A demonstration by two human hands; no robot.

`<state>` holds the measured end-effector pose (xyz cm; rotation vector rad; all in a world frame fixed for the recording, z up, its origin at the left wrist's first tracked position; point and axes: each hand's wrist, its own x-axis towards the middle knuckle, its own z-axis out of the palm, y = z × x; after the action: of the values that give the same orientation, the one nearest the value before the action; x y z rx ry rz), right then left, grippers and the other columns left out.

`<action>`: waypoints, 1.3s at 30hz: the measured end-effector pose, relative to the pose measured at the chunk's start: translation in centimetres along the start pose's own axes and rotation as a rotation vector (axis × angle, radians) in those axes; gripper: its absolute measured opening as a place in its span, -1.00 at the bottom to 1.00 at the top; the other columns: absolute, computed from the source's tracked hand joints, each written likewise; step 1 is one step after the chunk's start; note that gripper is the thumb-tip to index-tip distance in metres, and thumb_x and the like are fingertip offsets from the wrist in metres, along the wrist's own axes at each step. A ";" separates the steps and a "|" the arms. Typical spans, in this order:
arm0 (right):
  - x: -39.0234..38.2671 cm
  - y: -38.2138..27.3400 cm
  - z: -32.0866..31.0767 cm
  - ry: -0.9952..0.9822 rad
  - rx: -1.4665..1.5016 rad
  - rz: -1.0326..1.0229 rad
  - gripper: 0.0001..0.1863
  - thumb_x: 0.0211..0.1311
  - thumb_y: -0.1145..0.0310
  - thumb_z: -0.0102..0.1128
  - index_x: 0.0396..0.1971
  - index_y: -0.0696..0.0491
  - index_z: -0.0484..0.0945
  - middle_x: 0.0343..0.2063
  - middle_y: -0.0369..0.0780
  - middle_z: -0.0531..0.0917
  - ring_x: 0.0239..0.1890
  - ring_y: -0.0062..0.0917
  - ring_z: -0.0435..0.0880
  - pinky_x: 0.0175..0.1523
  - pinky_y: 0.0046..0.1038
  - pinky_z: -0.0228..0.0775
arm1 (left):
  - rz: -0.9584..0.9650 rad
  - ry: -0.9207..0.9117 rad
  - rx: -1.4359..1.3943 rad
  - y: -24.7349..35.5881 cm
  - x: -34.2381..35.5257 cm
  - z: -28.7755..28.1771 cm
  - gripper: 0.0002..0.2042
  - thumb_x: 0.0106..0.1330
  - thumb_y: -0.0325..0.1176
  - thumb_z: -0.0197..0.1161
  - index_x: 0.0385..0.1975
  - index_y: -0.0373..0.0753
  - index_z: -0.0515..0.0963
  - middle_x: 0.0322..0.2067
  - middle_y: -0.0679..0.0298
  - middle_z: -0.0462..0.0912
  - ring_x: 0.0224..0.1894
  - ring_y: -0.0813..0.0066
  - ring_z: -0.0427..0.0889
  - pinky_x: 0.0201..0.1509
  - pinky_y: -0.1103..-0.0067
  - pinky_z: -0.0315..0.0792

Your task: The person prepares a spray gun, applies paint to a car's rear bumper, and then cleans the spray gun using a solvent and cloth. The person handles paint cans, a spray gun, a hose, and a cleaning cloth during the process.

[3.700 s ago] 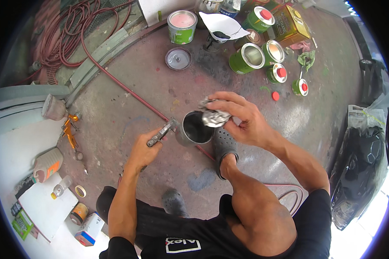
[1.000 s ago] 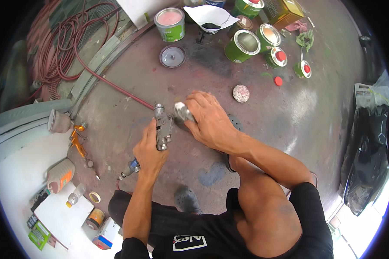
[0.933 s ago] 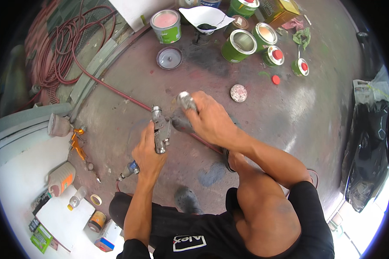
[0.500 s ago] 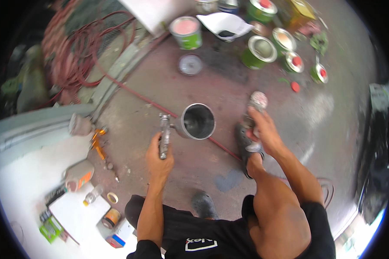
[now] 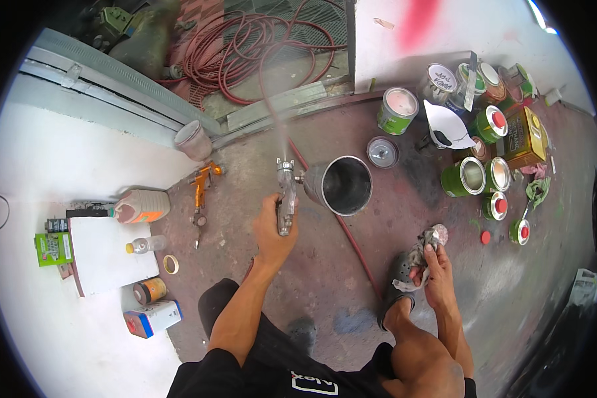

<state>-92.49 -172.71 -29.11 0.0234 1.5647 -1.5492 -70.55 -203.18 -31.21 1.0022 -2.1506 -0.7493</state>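
My left hand point(image 5: 276, 233) is closed around the handle of a metal spray gun point(image 5: 286, 192). A pale mist point(image 5: 284, 113) streams from its nozzle toward the doorway. Joined to the gun's side is a large, round grey cup point(image 5: 320, 188), its top uncovered and its inside dark. My right hand point(image 5: 439, 282) is closed on a crumpled, stained rag point(image 5: 420, 257), beside my shoe. A round pinkish-white lid-like piece point(image 5: 439, 233) shows at the rag's far end; whether it is separate I cannot make out.
A red hose point(image 5: 355, 249) crosses the floor to a coil point(image 5: 245, 60) beyond the door sill. At the right stand several paint cans point(image 5: 463, 180) and a yellow metal can point(image 5: 521, 142). An orange spray gun point(image 5: 201, 189) lies by the left wall, near a jug point(image 5: 142, 206) and white board point(image 5: 109, 255).
The view has turned, so the doorway and cans sit differently. Mist now shows at the spray gun's nozzle, where none was visible before. Both hands keep their holds.
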 end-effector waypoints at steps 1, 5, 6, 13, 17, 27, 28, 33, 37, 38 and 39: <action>0.2 -0.6 0.5 0.025 -0.020 -0.009 -0.65 0.64 -0.02 0.22 -0.03 -0.01 0.52 -0.48 -0.35 0.67 -0.54 -0.68 0.62 -0.47 -0.61 0.34 | 0.004 0.008 -0.009 0.0 -0.1 0.1 -0.69 0.40 -0.47 0.49 0.02 -0.31 0.52 -0.36 0.05 0.70 -0.44 0.23 0.73 -0.35 0.40 0.54; 1.7 0.7 -0.9 0.081 -0.096 -0.031 -0.68 0.59 -0.04 0.32 -0.11 -0.09 0.55 -0.48 -0.46 0.63 -0.54 -0.76 0.57 -0.46 -0.61 0.33 | 0.020 0.014 -0.066 0.4 -0.2 -0.4 -0.70 0.40 -0.49 0.48 0.01 -0.30 0.51 -0.40 0.06 0.68 -0.45 0.27 0.74 -0.37 0.42 0.53; 1.9 1.0 -1.2 0.097 -0.098 -0.023 -0.69 0.58 -0.04 0.33 -0.13 -0.11 0.55 -0.49 -0.48 0.61 -0.54 -0.77 0.55 -0.46 -0.61 0.33 | 0.031 0.039 -0.081 0.7 0.0 -0.3 -0.77 0.47 -0.43 0.45 -0.04 -0.30 0.52 -0.46 0.17 0.63 -0.48 0.41 0.62 -0.40 0.48 0.45; 1.8 1.7 0.2 0.164 -0.075 0.005 -0.67 0.55 -0.06 0.36 -0.22 -0.13 0.55 -0.52 -0.50 0.53 -0.56 -0.78 0.49 -0.49 -0.56 0.27 | 0.020 0.058 -0.103 -0.3 -0.2 -1.0 -0.79 0.59 -0.30 0.37 -0.17 -0.30 0.53 -0.57 0.42 0.51 -0.54 0.74 0.38 -0.48 0.61 0.29; 2.0 0.8 0.1 0.164 -0.034 0.086 -0.69 0.54 -0.04 0.36 -0.15 -0.13 0.56 -0.44 -0.50 0.57 -0.46 -0.79 0.52 -0.41 -0.57 0.34 | -0.046 -0.012 -0.117 0.5 0.0 -1.1 -0.81 0.58 -0.32 0.38 -0.09 -0.32 0.58 -0.52 0.38 0.55 -0.46 0.71 0.45 -0.39 0.60 0.37; 6.9 0.6 -0.1 -0.234 -0.154 0.106 -0.59 0.50 -0.01 0.37 0.05 0.03 0.68 -0.32 -0.37 0.70 -0.38 -0.66 0.50 -0.22 -0.48 0.37 | 0.274 -0.576 -0.284 3.3 -5.7 2.5 -0.54 0.24 -0.50 0.54 0.15 -0.38 0.62 -0.04 -0.09 0.78 -0.12 -0.05 0.84 -0.04 0.38 0.68; 7.0 0.4 0.4 -0.282 -0.173 0.153 -0.59 0.50 -0.01 0.37 0.03 0.03 0.71 -0.32 -0.36 0.71 -0.37 -0.65 0.50 -0.22 -0.46 0.37 | 0.275 -0.642 -0.290 3.5 -6.3 2.7 -0.53 0.22 -0.51 0.54 0.15 -0.38 0.63 -0.03 -0.09 0.78 -0.11 -0.06 0.84 -0.05 0.37 0.69; 6.3 0.1 1.8 -0.411 -0.350 0.177 -0.51 0.51 -0.13 0.34 0.03 0.03 0.76 -0.31 -0.38 0.72 -0.29 -0.69 0.54 -0.22 -0.49 0.34 | 0.275 -0.781 -0.289 4.3 -7.1 2.8 -0.53 0.21 -0.57 0.55 0.15 -0.37 0.63 -0.07 -0.03 0.78 -0.14 0.07 0.85 -0.07 0.42 0.67; 5.5 0.1 1.9 -0.617 -0.332 0.233 -0.52 0.52 -0.13 0.34 -0.01 0.03 0.76 -0.28 -0.36 0.72 -0.27 -0.69 0.54 -0.18 -0.46 0.37 | 0.253 -0.810 -0.302 3.7 -7.1 2.8 -0.52 0.21 -0.57 0.55 0.15 -0.35 0.63 -0.10 0.01 0.79 -0.16 0.09 0.85 -0.10 0.43 0.67; 5.3 -0.1 2.1 -0.665 -0.352 0.272 -0.53 0.52 -0.11 0.35 -0.04 0.04 0.75 -0.25 -0.33 0.72 -0.21 -0.67 0.56 -0.10 -0.43 0.41 | 0.253 -0.817 -0.302 3.7 -7.2 2.8 -0.52 0.21 -0.57 0.55 0.16 -0.34 0.63 -0.10 0.01 0.79 -0.17 0.09 0.85 -0.10 0.43 0.67; 5.3 -0.1 2.0 -0.666 -0.389 0.279 -0.55 0.52 -0.09 0.35 -0.07 0.05 0.75 -0.25 -0.32 0.72 -0.21 -0.65 0.57 -0.09 -0.42 0.42 | 0.248 -0.832 -0.289 3.7 -7.2 2.9 -0.53 0.21 -0.57 0.55 0.15 -0.34 0.63 -0.10 0.01 0.79 -0.16 0.09 0.85 -0.09 0.42 0.67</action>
<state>-94.54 -177.31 -31.78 -0.4315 1.2263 -0.8824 -70.69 -194.69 -32.59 0.2596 -2.6524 -1.4804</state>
